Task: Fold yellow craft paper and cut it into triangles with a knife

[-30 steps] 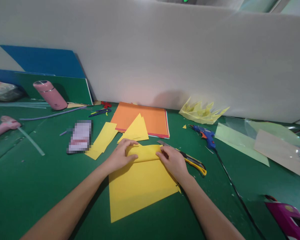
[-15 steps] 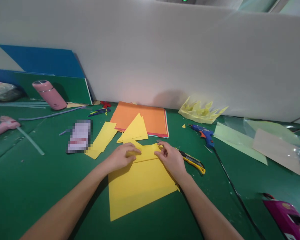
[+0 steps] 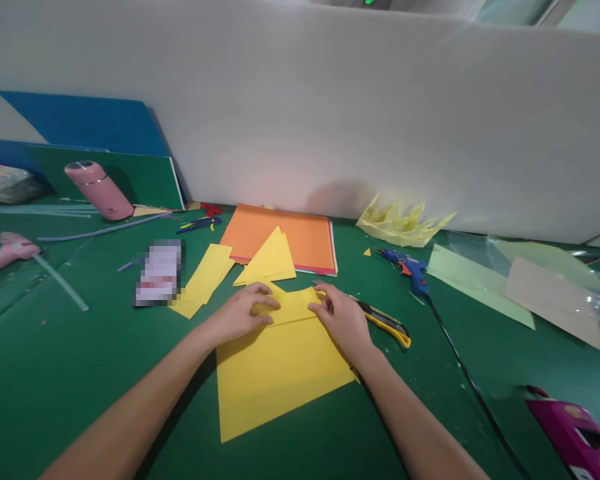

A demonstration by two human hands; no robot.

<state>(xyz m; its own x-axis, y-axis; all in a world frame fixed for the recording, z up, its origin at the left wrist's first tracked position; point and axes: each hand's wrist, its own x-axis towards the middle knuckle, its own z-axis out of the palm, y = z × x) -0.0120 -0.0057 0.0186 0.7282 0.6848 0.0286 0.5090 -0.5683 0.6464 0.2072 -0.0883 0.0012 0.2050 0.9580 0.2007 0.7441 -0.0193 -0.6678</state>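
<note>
A sheet of yellow paper lies on the table in front of me. Across its far end is a narrower yellow paper piece that looks like a folded band; whether it joins the sheet I cannot tell. My left hand rests over the band's left end, fingers apart and touching it. At the right end my right hand pinches the band's edge between thumb and fingers. Just beyond the right hand lies a yellow and black utility knife, its blade end partly hidden. Yellow paper triangles lie beyond the left hand.
Orange paper sheets are stacked at the back. Yellow strips and a blurred-out phone lie left. To the right are a blue glue gun with a cord, a spiky yellow paper piece and a magenta object.
My left fingers have lifted and spread, and the band lies flatter. My right fingertips have moved slightly toward the band's far corner. Over the last half second almost nothing differs.
</note>
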